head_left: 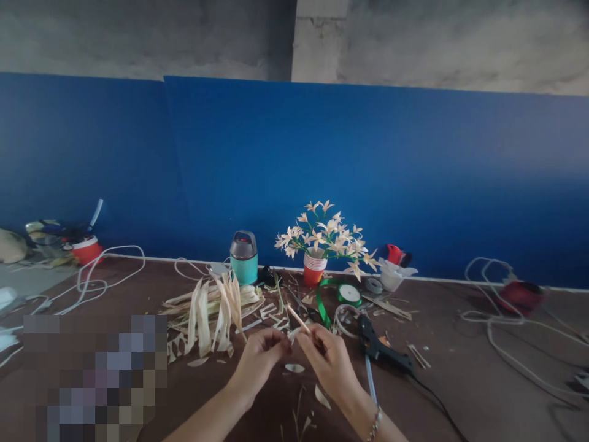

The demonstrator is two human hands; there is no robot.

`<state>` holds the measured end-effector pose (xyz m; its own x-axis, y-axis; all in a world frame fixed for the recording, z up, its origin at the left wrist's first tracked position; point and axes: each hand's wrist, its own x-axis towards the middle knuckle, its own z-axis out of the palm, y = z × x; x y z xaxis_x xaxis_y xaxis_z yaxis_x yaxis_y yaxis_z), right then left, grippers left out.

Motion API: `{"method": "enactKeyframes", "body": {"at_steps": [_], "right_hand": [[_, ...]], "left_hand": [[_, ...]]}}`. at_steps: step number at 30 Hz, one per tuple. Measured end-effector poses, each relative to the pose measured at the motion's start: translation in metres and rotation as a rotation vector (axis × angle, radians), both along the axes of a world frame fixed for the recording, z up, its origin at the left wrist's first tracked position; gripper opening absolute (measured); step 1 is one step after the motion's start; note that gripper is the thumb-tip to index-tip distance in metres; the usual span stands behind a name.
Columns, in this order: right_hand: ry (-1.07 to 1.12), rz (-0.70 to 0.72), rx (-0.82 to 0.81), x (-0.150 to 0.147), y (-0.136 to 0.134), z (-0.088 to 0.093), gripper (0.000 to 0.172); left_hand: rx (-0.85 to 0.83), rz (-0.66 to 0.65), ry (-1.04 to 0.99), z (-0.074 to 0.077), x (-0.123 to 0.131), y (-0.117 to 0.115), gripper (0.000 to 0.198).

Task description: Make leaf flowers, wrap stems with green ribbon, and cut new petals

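Observation:
A thin pale stick (297, 317) pokes up out of my right hand (329, 359), whose fingers are closed around its lower end. My left hand (262, 359) is just to the left, thumb and fingertips pinched together. Whatever may lie between those fingertips is too small to make out. Dried corn husks (202, 316) are heaped beyond my left hand. A black glue gun (381, 347) lies to the right of my right hand. Past the hands, husk flowers (329, 236) with green stems stand in a stack of red paper cups (313, 269).
Green ribbon on a spool (350, 294) and a clear tape roll (347, 320) lie behind my right hand. A teal lidded bottle (244, 261) stands by the blue partition (257, 159). White cords (83, 288) trail at both sides. Husk scraps litter the brown table (442, 380).

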<state>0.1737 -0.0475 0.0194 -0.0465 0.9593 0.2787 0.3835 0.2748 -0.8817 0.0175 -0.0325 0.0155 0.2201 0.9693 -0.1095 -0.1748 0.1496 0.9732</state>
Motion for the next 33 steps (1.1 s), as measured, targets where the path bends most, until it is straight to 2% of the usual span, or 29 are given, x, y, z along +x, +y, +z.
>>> {"method": "enactKeyframes", "body": {"at_steps": [3, 9, 12, 14, 16, 19, 22, 25, 28, 33], "right_hand": [[0.026, 0.069, -0.069, 0.003, 0.001, -0.001, 0.04], [0.243, 0.368, -0.259, -0.003, 0.003, 0.01, 0.042], [0.29, 0.361, -0.33, -0.006, 0.003, 0.012, 0.044], [0.246, 0.336, -0.276, -0.007, 0.003, 0.008, 0.039], [0.145, 0.323, -0.153, -0.008, 0.003, 0.003, 0.036], [-0.144, 0.26, 0.021, -0.007, 0.0, -0.004, 0.053], [-0.516, 0.166, 0.065, -0.006, -0.004, -0.004, 0.069], [-0.799, 0.116, 0.07, -0.007, -0.007, 0.0, 0.074], [-0.953, 0.079, 0.098, -0.011, -0.008, 0.002, 0.076], [-1.033, -0.003, 0.158, -0.014, -0.005, -0.001, 0.075]], "left_hand": [[0.035, 0.05, 0.012, 0.003, -0.003, 0.001, 0.018], [0.026, -0.006, -0.062, 0.0, -0.004, 0.003, 0.021], [0.047, 0.041, -0.044, -0.001, -0.002, 0.002, 0.02], [0.057, 0.099, -0.03, 0.0, -0.001, 0.001, 0.015], [0.051, 0.157, -0.024, 0.002, 0.001, -0.001, 0.012], [0.01, 0.209, -0.053, 0.003, 0.003, -0.002, 0.015], [-0.017, 0.228, -0.065, 0.001, 0.004, -0.002, 0.022], [-0.061, 0.22, -0.077, -0.001, 0.005, -0.002, 0.026], [-0.111, 0.2, -0.123, 0.001, 0.006, -0.002, 0.028], [-0.14, 0.199, -0.139, 0.002, 0.006, -0.002, 0.03]]}}
